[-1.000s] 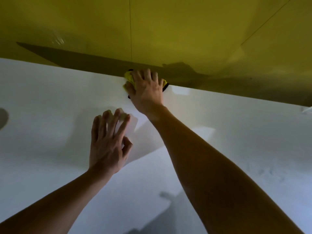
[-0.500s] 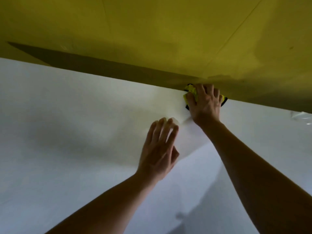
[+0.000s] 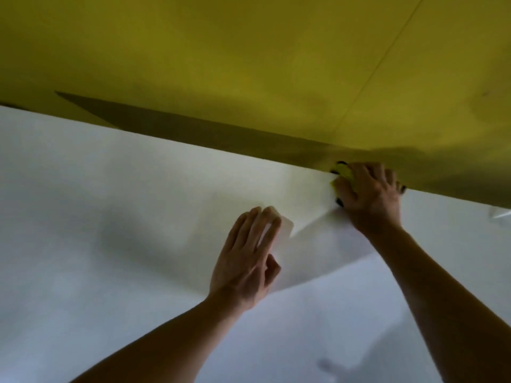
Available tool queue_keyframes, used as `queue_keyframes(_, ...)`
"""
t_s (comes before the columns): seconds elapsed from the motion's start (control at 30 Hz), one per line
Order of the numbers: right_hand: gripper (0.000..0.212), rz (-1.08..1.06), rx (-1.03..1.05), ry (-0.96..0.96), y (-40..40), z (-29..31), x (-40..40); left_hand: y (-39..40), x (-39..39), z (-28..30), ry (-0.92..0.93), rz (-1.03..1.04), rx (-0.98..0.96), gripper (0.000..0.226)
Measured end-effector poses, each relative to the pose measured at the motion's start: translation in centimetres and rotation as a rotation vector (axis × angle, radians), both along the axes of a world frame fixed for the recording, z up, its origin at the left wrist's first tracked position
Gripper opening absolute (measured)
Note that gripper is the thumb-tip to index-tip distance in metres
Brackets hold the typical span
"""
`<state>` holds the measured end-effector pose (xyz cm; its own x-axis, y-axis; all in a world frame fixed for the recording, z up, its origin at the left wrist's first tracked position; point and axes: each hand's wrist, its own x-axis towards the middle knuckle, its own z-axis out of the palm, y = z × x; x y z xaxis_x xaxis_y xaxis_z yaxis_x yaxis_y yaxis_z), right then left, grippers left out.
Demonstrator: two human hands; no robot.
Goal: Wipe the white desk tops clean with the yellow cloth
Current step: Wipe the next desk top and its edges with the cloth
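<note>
The white desk top (image 3: 110,217) fills the lower part of the view. My right hand (image 3: 370,194) presses the yellow cloth (image 3: 343,174) flat against the desk's far edge, where it meets the yellow panel; only a bit of cloth with dark trim shows past the fingers. My left hand (image 3: 249,255) lies flat on the desk top nearer to me, fingers together and pointing away, holding nothing.
An upright yellow panel (image 3: 249,64) runs along the back of the desk, with a vertical seam at the right. A small clear shiny thing (image 3: 500,214) lies at the right edge of the desk.
My right hand has slid the cloth to the right along the desk's back edge. My left hand has followed to the right, still flat on the surface.
</note>
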<state>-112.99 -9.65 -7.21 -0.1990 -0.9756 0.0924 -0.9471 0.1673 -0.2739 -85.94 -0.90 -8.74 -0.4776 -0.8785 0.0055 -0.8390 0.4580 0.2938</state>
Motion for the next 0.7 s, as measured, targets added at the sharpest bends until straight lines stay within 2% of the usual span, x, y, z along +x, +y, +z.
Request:
queue_keyframes(0.1,0.048,-0.096,0.030,-0.004,1.1,0.5,-4.1,-0.1,-0.3,0.0,-0.005,0.007,-0.029,0.071)
queue_keyframes(0.17,0.046,-0.133,0.009,0.004,0.5,0.4,-2.9,-0.1,-0.3,0.0,-0.011,0.011,-0.031,0.071)
queue_keyframes(0.37,0.044,0.124,0.004,-0.037,-4.2,0.2,11.5,-0.3,0.0,-0.1,-0.005,0.013,-0.020,0.072)
queue_keyframes(0.43,0.045,0.181,0.044,-0.040,-5.3,0.4,12.9,-0.5,0.3,0.1,-0.002,0.007,-0.016,0.071)
queue_keyframes(0.5,0.046,0.209,0.069,-0.052,-4.9,0.2,10.9,-0.5,0.4,0.3,0.024,0.001,-0.027,0.069)
queue_keyframes(0.7,0.046,0.017,0.010,0.012,0.2,0.2,-2.8,-0.2,0.2,0.0,0.025,0.001,-0.063,0.069)
